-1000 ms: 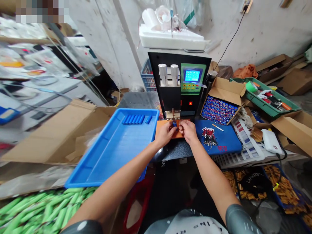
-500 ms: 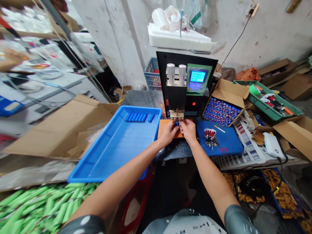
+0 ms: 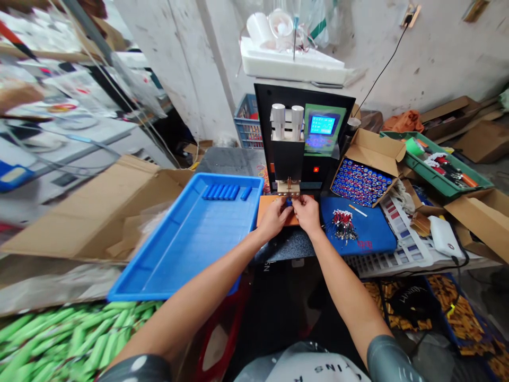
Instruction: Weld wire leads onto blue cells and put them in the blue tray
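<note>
Between my fingertips is a small blue cylindrical battery cell (image 3: 289,202), mostly hidden by them. My left hand (image 3: 274,216) grips it from the left, and my right hand (image 3: 307,213) closes on it from the right. Both hands rest over an orange board (image 3: 262,203), right under the electrode tips of a black spot welding machine (image 3: 289,159) with a lit screen. Left of my hands, several blue cells (image 3: 221,191) lie in a row in a blue tray (image 3: 178,254). Thin red and black wires (image 3: 344,225) lie bunched on a blue mat (image 3: 371,229) to the right.
An open cardboard box (image 3: 377,142) packed with cells stands right of the machine. Behind it sits a green bin (image 3: 449,185). A large cardboard box (image 3: 79,212) flanks the tray, with green wrapped packs (image 3: 79,334) below. At far left a co-worker's hand (image 3: 18,96) shows, blurred.
My hands and the cell stay almost in place under the electrodes. The view shifts very slightly, and the co-worker's hand at far left has moved a little.
</note>
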### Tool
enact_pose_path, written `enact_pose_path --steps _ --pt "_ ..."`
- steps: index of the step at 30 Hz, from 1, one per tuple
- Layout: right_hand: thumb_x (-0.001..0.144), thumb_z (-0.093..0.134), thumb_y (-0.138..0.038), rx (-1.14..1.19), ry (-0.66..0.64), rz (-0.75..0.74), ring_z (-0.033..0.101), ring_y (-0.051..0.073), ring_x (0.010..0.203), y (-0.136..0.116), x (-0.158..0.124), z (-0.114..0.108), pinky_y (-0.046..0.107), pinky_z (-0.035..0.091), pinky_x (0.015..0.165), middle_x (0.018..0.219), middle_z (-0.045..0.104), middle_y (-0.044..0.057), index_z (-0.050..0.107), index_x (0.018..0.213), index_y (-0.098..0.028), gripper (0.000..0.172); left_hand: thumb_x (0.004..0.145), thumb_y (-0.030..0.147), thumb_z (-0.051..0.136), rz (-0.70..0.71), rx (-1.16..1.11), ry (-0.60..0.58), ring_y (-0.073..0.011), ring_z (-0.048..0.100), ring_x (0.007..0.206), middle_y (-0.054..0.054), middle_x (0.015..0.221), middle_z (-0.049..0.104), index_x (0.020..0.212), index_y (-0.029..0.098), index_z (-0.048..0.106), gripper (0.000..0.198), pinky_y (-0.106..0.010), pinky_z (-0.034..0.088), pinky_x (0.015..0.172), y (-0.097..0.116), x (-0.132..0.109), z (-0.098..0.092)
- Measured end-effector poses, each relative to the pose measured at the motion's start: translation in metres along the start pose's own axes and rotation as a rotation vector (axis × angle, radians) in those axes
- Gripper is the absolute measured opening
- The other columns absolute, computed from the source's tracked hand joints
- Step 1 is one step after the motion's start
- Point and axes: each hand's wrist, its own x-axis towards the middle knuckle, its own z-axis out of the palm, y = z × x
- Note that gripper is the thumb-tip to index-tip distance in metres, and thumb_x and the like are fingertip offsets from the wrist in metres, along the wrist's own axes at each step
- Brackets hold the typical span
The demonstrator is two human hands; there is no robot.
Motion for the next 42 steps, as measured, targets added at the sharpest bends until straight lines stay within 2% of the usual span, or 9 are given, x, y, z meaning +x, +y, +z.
enact_pose_path --steps 5,11,18,29,34,38,42 --pt "0.083 0.057 -0.056 0.052 0.011 0.036 0.048 0.002 0.068 -0.003 0.000 0.000 0.008 0.034 0.061 0.071 0.055 0.003 0.060 0.091 -0.007 0.050 0.093 0.027 0.052 -0.012 -0.009 -0.002 -0.0270 0.054 0.076 -0.007 0.085 0.058 0.103 0.015 0.059 0.017 -0.036 0.042 0.072 -0.002 0.001 -0.001" --pt "0.081 0.060 -0.053 0.096 -0.010 0.061 0.047 0.002 0.067 -0.007 0.000 0.000 0.008 0.032 0.060 0.072 0.055 0.003 0.061 0.090 -0.007 0.047 0.092 0.027 0.053 -0.062 -0.063 -0.012 -0.0287 0.057 0.084 -0.008 0.092 0.061 0.111 0.013 0.060 0.025 -0.038 0.047 0.079 -0.008 0.000 0.000" --pt "0.080 0.060 -0.053 0.110 -0.016 0.042 0.047 0.002 0.063 -0.006 0.000 0.000 0.009 0.033 0.058 0.075 0.057 0.004 0.061 0.090 -0.006 0.048 0.092 0.028 0.054 -0.040 -0.101 -0.005 -0.0318 0.059 0.095 -0.009 0.093 0.061 0.113 0.013 0.060 0.027 -0.044 0.048 0.092 -0.010 0.000 0.001" --pt "0.078 0.061 -0.048 0.125 -0.025 0.099 0.046 0.002 0.059 -0.017 -0.001 -0.002 0.009 0.034 0.055 0.073 0.057 0.003 0.062 0.091 -0.006 0.044 0.091 0.032 0.055 -0.053 -0.125 0.001 -0.0315 0.059 0.094 -0.008 0.090 0.061 0.111 0.013 0.061 0.028 -0.043 0.048 0.090 -0.009 0.000 0.001" --pt "0.079 0.061 -0.045 0.112 -0.026 0.122 0.046 0.002 0.058 -0.022 -0.002 -0.003 0.009 0.034 0.054 0.072 0.057 0.004 0.062 0.088 -0.005 0.041 0.091 0.028 0.055 -0.086 -0.110 -0.010 -0.0290 0.059 0.085 -0.009 0.092 0.062 0.110 0.013 0.061 0.025 -0.040 0.050 0.081 -0.006 0.000 0.000" --pt "0.080 0.061 -0.044 0.114 -0.032 0.123 0.046 0.002 0.058 -0.023 -0.002 -0.004 0.009 0.034 0.054 0.072 0.057 0.004 0.062 0.089 -0.006 0.040 0.091 0.029 0.055 -0.082 -0.126 -0.007 -0.0299 0.060 0.088 -0.009 0.094 0.063 0.109 0.013 0.061 0.025 -0.041 0.049 0.084 -0.003 0.000 -0.001" --pt "0.080 0.062 -0.043 0.132 -0.039 0.140 0.047 0.002 0.059 -0.021 -0.002 -0.003 0.009 0.035 0.055 0.073 0.057 0.003 0.062 0.092 -0.006 0.039 0.090 0.031 0.056 -0.074 -0.150 0.000 -0.0313 0.060 0.093 -0.009 0.093 0.062 0.101 0.015 0.061 0.021 -0.043 0.047 0.090 -0.001 0.001 -0.002"
